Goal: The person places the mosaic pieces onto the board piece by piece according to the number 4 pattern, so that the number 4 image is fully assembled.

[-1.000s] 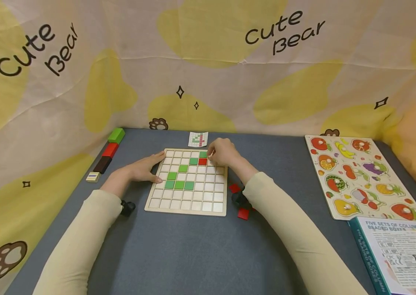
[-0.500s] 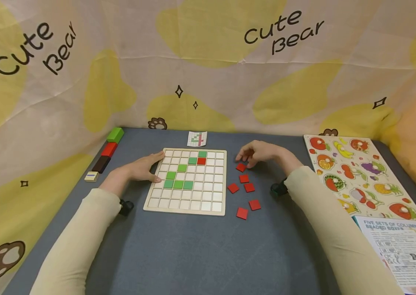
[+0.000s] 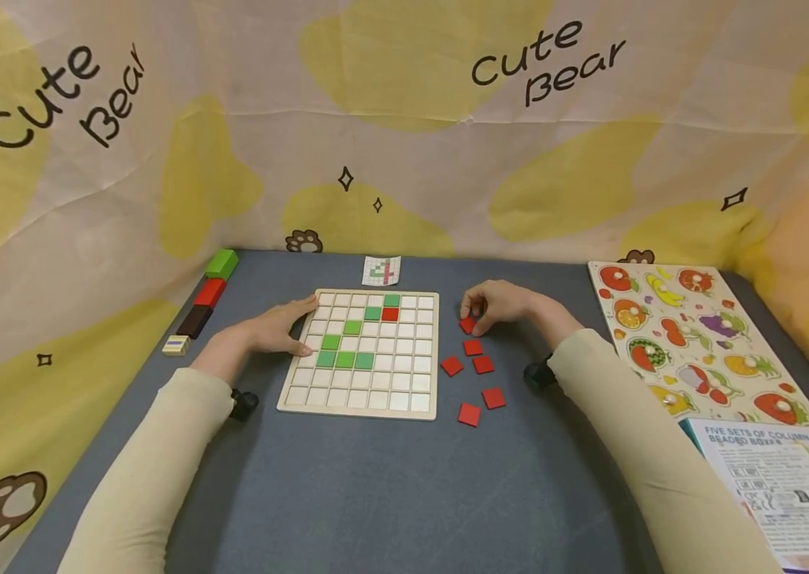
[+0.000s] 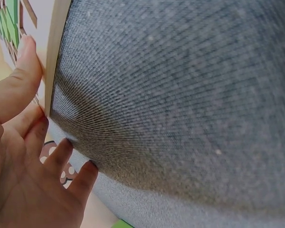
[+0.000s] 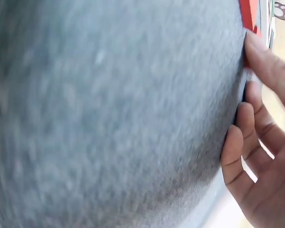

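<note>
A pale square grid board (image 3: 357, 413) lies mid-table, with several green tiles (image 3: 345, 360) and one red tile (image 3: 390, 314) in its cells. My left hand (image 3: 276, 328) rests at the board's left side. In the left wrist view its thumb (image 4: 27, 59) lies on the board's top, and the other fingers spread along the edge and the table. Right of the board, my right hand (image 3: 500, 304) pinches a small red square tile (image 3: 467, 325) at the tabletop between thumb and fingers. Several more red tiles (image 3: 473, 347) lie loose nearer the front.
A small pattern card (image 3: 381, 271) lies behind the board. Green, red, black and cream blocks (image 3: 209, 292) line the left edge. At right are a fruit puzzle board (image 3: 701, 343) and a printed box (image 3: 770, 486). A patterned cloth (image 3: 404, 143) hangs behind.
My right hand has left the board's upper right, moved right to the loose red tiles, and lowered its fingers onto the farthest one. My left hand has stayed on the board.
</note>
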{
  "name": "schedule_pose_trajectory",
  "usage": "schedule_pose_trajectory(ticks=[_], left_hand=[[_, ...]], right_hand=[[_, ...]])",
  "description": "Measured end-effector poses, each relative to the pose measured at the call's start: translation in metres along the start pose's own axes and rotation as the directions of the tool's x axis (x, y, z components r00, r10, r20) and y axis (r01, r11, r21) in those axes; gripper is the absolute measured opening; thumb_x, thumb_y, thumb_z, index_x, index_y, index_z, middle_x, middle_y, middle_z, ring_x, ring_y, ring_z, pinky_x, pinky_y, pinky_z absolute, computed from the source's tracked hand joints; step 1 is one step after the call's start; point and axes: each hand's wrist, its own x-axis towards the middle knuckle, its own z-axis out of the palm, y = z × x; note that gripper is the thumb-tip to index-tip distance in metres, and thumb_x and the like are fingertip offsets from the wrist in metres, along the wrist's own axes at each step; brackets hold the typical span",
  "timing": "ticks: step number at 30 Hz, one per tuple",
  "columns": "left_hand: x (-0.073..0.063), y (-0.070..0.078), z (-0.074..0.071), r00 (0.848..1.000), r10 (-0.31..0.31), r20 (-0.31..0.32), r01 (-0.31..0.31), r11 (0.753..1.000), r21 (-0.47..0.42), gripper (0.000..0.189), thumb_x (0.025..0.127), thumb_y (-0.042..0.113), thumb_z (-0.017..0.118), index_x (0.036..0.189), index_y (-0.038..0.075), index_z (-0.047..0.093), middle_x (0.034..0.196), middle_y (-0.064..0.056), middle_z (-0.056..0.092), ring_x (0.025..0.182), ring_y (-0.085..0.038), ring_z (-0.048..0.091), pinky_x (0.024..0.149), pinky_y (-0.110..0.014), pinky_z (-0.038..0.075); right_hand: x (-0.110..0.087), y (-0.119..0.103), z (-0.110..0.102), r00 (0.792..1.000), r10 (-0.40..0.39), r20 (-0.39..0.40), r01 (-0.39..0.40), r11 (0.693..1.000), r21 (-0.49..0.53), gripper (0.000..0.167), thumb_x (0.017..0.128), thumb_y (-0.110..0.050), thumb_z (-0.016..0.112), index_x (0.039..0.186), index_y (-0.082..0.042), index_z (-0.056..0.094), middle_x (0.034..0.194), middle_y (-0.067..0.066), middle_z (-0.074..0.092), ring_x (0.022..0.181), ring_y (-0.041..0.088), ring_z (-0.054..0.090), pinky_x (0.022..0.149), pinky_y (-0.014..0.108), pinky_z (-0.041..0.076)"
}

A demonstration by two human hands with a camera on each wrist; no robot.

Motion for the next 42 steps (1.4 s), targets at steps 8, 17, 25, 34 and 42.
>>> schedule_pose_trajectory(ticks=[8, 17, 25, 34, 42], left_hand=[[0.002, -0.002, 0.002, 1.0, -0.001, 0.001, 0.001, 1.0, 0.001, 0.098, 0.087, 0.032, 0.074, 0.158, 0.002, 0.013, 0.166, -0.024, 0.009, 0.152, -0.05, 0.01, 0.12, -0.068, 0.011], [0.001, -0.002, 0.001, 1.0, -0.006, 0.0, 0.006, 1.0, -0.009, 0.099, 0.087, 0.032, 0.074, 0.158, 0.002, 0.012, 0.166, -0.023, 0.008, 0.151, -0.051, 0.008, 0.12, -0.068, 0.01], [0.001, -0.001, 0.001, 1.0, -0.01, -0.005, 0.01, 1.0, -0.009, 0.098, 0.087, 0.032, 0.073, 0.158, 0.002, 0.012, 0.166, -0.022, 0.008, 0.151, -0.051, 0.007, 0.121, -0.067, 0.01], [0.0, -0.001, 0.002, 1.0, -0.009, -0.008, 0.009, 1.0, -0.006, 0.099, 0.087, 0.033, 0.074, 0.158, 0.002, 0.012, 0.166, -0.022, 0.009, 0.151, -0.051, 0.007, 0.12, -0.067, 0.011], [0.002, -0.003, 0.002, 1.0, -0.015, -0.006, 0.015, 1.0, -0.011, 0.097, 0.088, 0.031, 0.073, 0.159, 0.004, 0.011, 0.167, -0.021, 0.007, 0.152, -0.049, 0.006, 0.121, -0.067, 0.009]], right_hand=[[0.009, -0.009, 0.01, 0.962, 0.114, -0.249, -0.097, 0.992, 0.079, 0.02, 0.08, -0.015, 0.081, 0.092, -0.01, 0.066, 0.085, 0.003, 0.065, 0.075, 0.016, 0.056, 0.067, 0.026, 0.045], [0.037, -0.061, 0.029, 0.926, 0.147, -0.348, -0.084, 0.978, 0.19, 0.012, 0.086, -0.016, 0.076, 0.096, -0.009, 0.074, 0.086, 0.007, 0.073, 0.074, 0.02, 0.067, 0.066, 0.023, 0.051], [0.057, -0.097, 0.048, 0.947, 0.095, -0.307, -0.058, 0.99, 0.129, 0.01, 0.084, -0.007, 0.075, 0.094, -0.006, 0.078, 0.091, 0.01, 0.078, 0.077, 0.018, 0.067, 0.066, 0.021, 0.05], [0.061, -0.108, 0.056, 0.956, 0.077, -0.282, -0.076, 0.997, 0.017, 0.007, 0.083, -0.007, 0.076, 0.087, -0.012, 0.078, 0.09, 0.005, 0.077, 0.094, 0.025, 0.067, 0.086, 0.037, 0.055], [0.057, -0.102, 0.055, 0.966, 0.052, -0.253, -0.076, 0.993, -0.086, 0.007, 0.085, -0.011, 0.075, 0.089, -0.015, 0.08, 0.092, 0.001, 0.077, 0.091, 0.023, 0.068, 0.079, 0.036, 0.056]])
